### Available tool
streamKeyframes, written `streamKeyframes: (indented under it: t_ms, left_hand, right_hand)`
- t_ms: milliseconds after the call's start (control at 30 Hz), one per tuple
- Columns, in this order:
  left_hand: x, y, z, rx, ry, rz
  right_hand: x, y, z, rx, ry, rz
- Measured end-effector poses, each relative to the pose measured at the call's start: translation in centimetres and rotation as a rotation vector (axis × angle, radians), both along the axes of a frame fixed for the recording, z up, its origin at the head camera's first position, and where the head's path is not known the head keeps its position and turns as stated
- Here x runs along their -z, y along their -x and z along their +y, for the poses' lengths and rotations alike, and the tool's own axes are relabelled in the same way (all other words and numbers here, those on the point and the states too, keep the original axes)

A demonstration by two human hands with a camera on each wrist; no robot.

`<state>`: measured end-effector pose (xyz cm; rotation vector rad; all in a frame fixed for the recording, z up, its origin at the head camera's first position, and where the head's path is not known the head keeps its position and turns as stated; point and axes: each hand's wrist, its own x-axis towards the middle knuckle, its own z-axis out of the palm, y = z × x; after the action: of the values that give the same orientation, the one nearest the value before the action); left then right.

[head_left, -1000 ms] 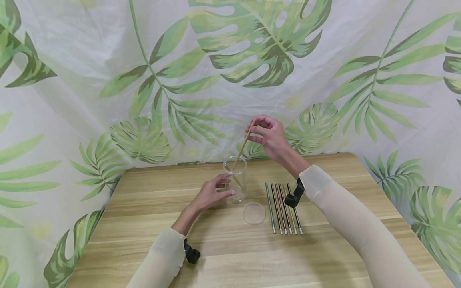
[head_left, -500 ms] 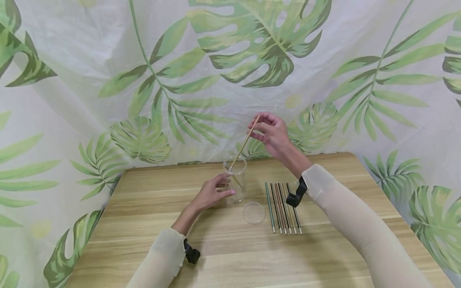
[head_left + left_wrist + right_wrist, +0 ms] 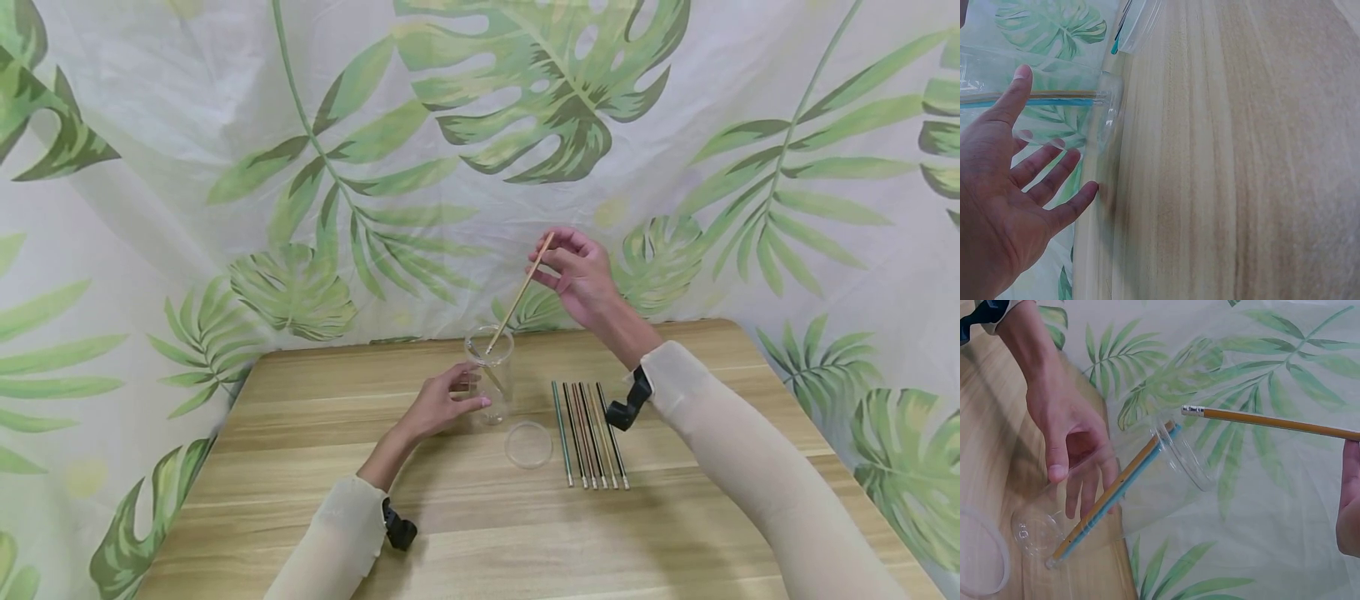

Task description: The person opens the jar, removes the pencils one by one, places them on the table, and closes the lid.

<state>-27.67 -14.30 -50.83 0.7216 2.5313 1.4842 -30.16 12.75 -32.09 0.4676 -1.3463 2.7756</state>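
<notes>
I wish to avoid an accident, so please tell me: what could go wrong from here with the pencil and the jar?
1. The held pencil slants, with its eraser end close to the top of the clear jar, so it might catch there.
2. The left hand looks loosely placed around the clear jar, so a knock could perhaps tip it.
3. The right hand pinches the held pencil near its upper end, so the lower end may swing.

The left hand (image 3: 437, 407) is held low, its thumb and fingers spread. The right hand (image 3: 581, 275) is raised above it, thumb and fingers pinching.
</notes>
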Motion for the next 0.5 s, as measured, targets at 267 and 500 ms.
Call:
streamKeyframes:
  t_ms: [267, 500]
  left_hand:
    - [0.0, 0.0, 0.1, 0.005, 0.010, 0.024]
    - [-0.1, 0.0, 0.1, 0.002, 0.015, 0.027]
  right_hand:
    - [-0.2, -0.6, 0.8, -0.022, 0.014, -0.003]
    - [-0.1, -1.1, 1.9, -0.031, -0.009, -0.008]
